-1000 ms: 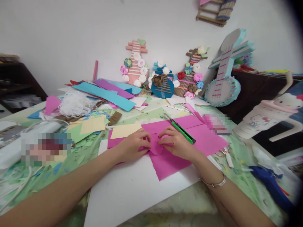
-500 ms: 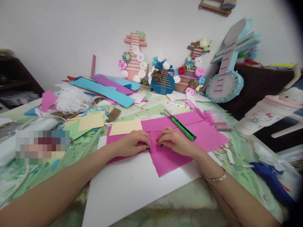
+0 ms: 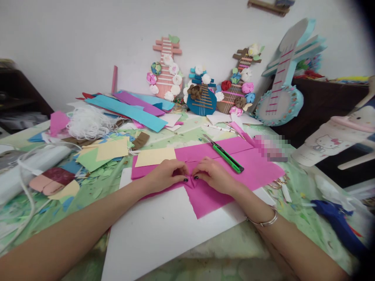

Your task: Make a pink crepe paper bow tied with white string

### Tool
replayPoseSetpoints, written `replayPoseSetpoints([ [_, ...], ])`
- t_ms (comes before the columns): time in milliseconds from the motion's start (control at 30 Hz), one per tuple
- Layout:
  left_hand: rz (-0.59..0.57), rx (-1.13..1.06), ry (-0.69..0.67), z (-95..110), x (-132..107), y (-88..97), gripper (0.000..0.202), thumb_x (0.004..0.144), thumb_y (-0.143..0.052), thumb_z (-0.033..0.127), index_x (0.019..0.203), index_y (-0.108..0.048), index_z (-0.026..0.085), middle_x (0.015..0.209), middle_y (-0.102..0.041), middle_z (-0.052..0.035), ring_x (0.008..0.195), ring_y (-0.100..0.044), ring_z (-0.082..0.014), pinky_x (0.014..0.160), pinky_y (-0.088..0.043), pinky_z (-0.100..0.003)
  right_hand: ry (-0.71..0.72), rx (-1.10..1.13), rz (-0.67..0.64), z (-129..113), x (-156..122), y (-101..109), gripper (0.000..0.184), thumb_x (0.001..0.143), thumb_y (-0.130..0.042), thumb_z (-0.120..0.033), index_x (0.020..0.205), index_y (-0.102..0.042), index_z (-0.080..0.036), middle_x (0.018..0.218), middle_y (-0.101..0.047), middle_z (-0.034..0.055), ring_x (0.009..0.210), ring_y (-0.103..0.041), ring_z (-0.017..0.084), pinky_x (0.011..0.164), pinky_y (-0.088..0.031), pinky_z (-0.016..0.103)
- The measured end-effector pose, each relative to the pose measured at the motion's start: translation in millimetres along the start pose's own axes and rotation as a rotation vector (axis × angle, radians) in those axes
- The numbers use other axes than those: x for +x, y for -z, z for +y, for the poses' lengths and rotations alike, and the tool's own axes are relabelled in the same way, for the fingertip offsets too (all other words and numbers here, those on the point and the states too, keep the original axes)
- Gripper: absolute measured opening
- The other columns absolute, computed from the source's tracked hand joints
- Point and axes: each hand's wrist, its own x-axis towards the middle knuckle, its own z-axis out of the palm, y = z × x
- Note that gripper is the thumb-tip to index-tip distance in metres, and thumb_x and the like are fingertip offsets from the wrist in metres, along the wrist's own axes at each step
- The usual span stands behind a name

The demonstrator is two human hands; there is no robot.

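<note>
A large magenta paper sheet [image 3: 213, 197] lies on a white board [image 3: 146, 234], its left part folded or layered. My left hand [image 3: 170, 173] pinches the paper near its middle between thumb and fingers. Right beside it, my right hand [image 3: 212, 175] pinches the same sheet, and small creases run down from the fingertips. The two hands nearly touch. Past my right hand, a green utility knife [image 3: 225, 156] rests on the sheet with its blade out. A cream paper rectangle [image 3: 156, 156] lies on the sheet beyond my left hand.
Left are white string [image 3: 88, 123], coloured paper scraps [image 3: 93, 158] and a white cable [image 3: 25, 183]. Several paper lutes, including a teal one [image 3: 201, 103], lean on the back wall. A blue glue gun [image 3: 336, 222] and a tumbler [image 3: 319, 144] stand or lie right.
My right hand has moved slightly left, closer to my left hand. The paper between them is now gathered into a small crease. The view has shifted slightly.
</note>
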Motion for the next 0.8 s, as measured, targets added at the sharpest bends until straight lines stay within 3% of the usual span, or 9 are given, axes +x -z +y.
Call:
replayPoseSetpoints([
  [800, 0.028, 0.011, 0.076, 3.3, 2.8, -3.5, 0.005, 0.078, -0.06, 0.021, 0.08, -0.057, 0.017, 0.072, -0.059, 0.0022, 0.066, -0.053, -0.0118, 0.061, -0.04, -0.022, -0.051, 0.014, -0.003, 0.8, -0.8, -4.9, 0.015, 0.083, -0.053, -0.006, 0.085, -0.062, -0.016, 0.081, -0.065, 0.0031, 0.077, -0.054, 0.015, 0.069, -0.038, 0.028],
])
